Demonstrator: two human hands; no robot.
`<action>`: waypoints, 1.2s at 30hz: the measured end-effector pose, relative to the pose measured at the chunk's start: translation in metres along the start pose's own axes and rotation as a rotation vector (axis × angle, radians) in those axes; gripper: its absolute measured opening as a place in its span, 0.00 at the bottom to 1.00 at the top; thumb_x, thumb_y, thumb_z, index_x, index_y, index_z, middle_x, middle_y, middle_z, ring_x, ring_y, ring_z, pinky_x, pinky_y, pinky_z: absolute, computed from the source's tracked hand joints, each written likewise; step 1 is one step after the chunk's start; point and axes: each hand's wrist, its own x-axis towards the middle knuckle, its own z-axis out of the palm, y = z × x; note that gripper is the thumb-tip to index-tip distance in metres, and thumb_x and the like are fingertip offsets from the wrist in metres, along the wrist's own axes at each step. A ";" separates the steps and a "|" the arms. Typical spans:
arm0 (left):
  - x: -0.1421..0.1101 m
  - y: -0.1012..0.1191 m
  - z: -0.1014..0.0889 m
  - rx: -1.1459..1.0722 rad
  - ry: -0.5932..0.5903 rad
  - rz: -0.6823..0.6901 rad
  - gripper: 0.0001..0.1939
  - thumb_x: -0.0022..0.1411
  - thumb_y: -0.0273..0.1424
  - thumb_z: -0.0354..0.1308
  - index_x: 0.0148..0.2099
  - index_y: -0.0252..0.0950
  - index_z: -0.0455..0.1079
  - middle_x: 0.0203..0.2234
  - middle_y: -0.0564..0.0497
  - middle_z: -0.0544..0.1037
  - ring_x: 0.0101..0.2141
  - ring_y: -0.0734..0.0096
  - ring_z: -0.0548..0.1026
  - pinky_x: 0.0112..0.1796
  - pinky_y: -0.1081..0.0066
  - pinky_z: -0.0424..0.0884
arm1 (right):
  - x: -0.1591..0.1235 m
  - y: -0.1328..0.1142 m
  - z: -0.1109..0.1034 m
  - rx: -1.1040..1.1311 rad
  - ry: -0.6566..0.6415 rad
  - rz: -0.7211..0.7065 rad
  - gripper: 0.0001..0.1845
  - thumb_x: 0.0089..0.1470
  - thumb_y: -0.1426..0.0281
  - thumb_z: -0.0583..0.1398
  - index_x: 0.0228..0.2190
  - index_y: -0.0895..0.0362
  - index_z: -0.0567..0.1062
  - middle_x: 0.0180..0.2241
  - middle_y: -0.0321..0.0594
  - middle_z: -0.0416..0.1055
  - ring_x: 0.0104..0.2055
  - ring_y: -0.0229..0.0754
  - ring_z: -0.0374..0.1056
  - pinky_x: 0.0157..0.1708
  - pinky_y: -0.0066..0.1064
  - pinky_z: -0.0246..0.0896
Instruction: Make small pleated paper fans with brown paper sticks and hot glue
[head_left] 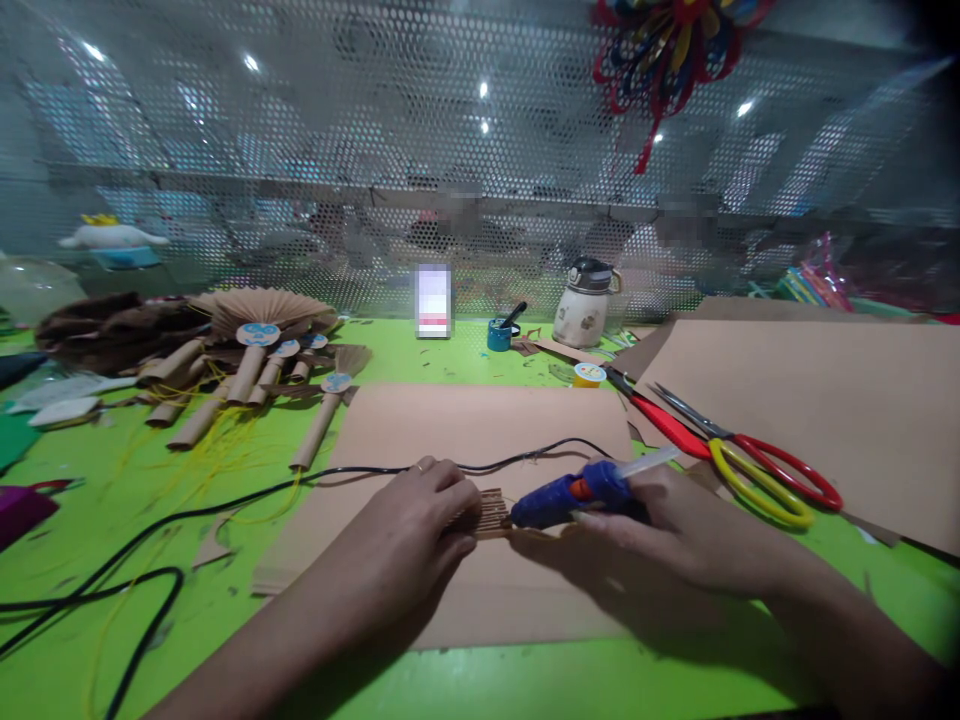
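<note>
My right hand (682, 525) is closed around a blue hot glue gun (562, 498), with a pale glue stick (649, 461) poking out of its back end. The gun's nozzle points left and meets, or nearly meets, the edge of a small pleated piece of brown paper (493, 512). Fingers of my left hand (431, 515) press together on the left side of that pleated paper, hiding part of it. Both hands are over a stack of large brown paper sheets (480, 425). A black cord (360, 469) crosses the sheets behind my hands.
Large scissors (739, 460) and a red-handled cutter (667, 420) lie at right by more brown paper (810, 400). Finished paper fans (259, 330) with yellow threads are piled at left. A thread spool (589, 375), blue pot (499, 336), bottle (583, 310) and phone (433, 300) stand behind.
</note>
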 end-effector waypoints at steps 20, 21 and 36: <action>0.000 0.000 0.001 0.002 -0.012 -0.007 0.05 0.64 0.27 0.52 0.35 0.39 0.66 0.37 0.51 0.70 0.38 0.64 0.65 0.37 0.66 0.60 | 0.000 -0.004 -0.001 -0.013 -0.001 0.020 0.14 0.61 0.62 0.56 0.31 0.56 0.77 0.25 0.36 0.74 0.26 0.38 0.66 0.24 0.25 0.55; 0.000 0.000 0.001 0.001 -0.011 -0.010 0.05 0.64 0.27 0.52 0.34 0.39 0.66 0.37 0.51 0.70 0.38 0.64 0.65 0.37 0.66 0.60 | 0.000 -0.004 -0.001 -0.010 -0.002 0.023 0.14 0.61 0.62 0.56 0.31 0.56 0.77 0.25 0.36 0.74 0.26 0.38 0.66 0.24 0.25 0.55; -0.001 0.003 -0.003 0.006 -0.037 -0.019 0.05 0.64 0.26 0.51 0.34 0.39 0.63 0.37 0.51 0.69 0.38 0.64 0.65 0.37 0.66 0.59 | 0.002 -0.002 0.001 0.000 0.013 0.036 0.17 0.63 0.60 0.55 0.29 0.56 0.75 0.25 0.35 0.73 0.26 0.37 0.66 0.24 0.25 0.55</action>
